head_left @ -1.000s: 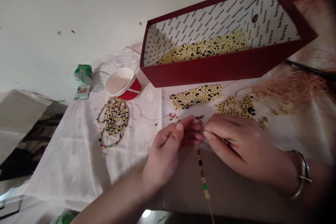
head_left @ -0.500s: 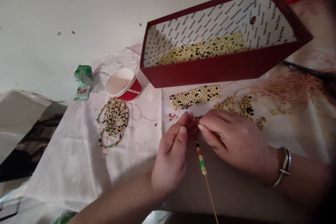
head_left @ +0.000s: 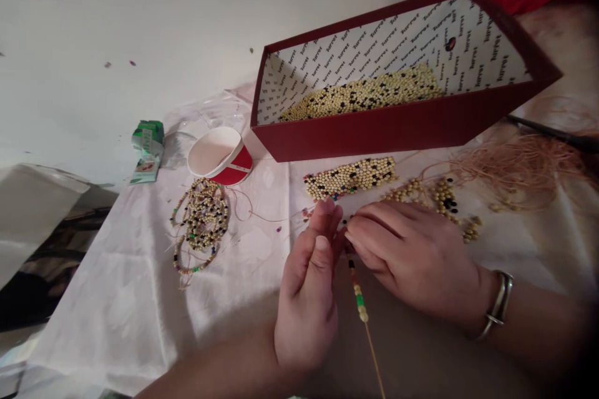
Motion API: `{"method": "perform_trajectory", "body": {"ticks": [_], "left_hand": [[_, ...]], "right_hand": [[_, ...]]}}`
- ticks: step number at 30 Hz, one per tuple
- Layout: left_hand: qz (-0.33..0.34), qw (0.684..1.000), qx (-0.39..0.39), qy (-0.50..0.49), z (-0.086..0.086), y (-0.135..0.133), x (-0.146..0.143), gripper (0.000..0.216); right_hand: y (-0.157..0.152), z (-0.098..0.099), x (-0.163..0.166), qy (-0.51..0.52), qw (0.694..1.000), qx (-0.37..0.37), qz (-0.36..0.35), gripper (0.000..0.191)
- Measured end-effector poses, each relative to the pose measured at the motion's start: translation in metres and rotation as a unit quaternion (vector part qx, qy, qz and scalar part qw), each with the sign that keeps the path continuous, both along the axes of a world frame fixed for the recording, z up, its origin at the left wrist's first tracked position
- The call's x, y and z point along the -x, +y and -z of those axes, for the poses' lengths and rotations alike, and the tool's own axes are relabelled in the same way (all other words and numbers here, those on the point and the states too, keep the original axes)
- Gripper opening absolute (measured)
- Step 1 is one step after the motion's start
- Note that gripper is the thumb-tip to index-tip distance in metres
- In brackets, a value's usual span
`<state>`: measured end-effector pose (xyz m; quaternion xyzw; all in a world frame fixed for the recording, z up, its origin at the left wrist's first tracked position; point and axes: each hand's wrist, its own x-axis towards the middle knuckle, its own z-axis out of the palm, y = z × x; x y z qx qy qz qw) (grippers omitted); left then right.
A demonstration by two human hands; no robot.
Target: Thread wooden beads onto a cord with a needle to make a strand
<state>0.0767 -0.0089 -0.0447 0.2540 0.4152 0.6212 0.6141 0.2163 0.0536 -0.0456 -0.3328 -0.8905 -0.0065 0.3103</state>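
- White-cloth-covered desk (head_left: 119, 274), its fabric softly creased.
- Crumpled green-and-white packet (head_left: 148, 137) at the desk's far edge.
- Tangled heap of beaded strands (head_left: 202, 224), round cream and black beads with coloured ones, just below the cup.
- Red-and-white paper cup (head_left: 238, 169), round-mouthed; its bottom is hidden.
- Left hand (head_left: 309, 293): thumb along the folded fingers; whether it clamps on anything, I cannot tell.
- Flat oblong bundle of cream and black beads (head_left: 350, 177), between box and hands.
- Slim strand of cream, green, reddish and black beads (head_left: 359, 300), hanging below where the hands meet, thin tan cord running from its lower end.
- Deep maroon box (head_left: 369, 136), lined with printed white paper, holding a bank of small cream and black beads (head_left: 369, 92).
- Right hand (head_left: 416, 262): fingertips together beside the left's fingers, their contents hidden; metal bangle (head_left: 503, 304) around its wrist.
- Loose round beads (head_left: 444, 196) beyond it.
- Wispy pinkish cord heap (head_left: 519, 162).
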Motion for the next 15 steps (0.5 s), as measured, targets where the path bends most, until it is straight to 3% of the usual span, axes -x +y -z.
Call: {"method": "perform_trajectory", "body": {"ticks": [15], "left_hand": [[-0.012,0.997,-0.008,-0.076,-0.0034,0.0036,-0.0009,0.028]], "right_hand": [[0.0052,-0.0021,0.0014,0.027,0.999,-0.033,-0.008,0.025]]}}
